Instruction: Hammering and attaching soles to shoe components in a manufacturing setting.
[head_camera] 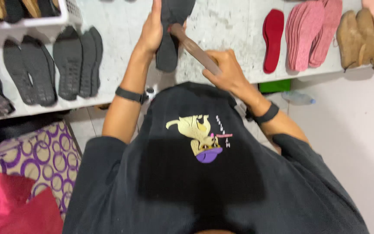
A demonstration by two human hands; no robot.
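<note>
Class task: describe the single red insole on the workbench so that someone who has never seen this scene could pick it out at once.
Start at the white workbench and look along its right half. Just left of the stack of pink insoles lies the red insole, flat and alone. It is the only deep red one, darker than its pink neighbours and unlike the dark grey soles on the left.

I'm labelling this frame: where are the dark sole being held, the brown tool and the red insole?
dark sole (168, 54), head view, lower end
brown tool (195, 50), head view, mid-shaft
red insole (273, 39), head view, middle
</note>
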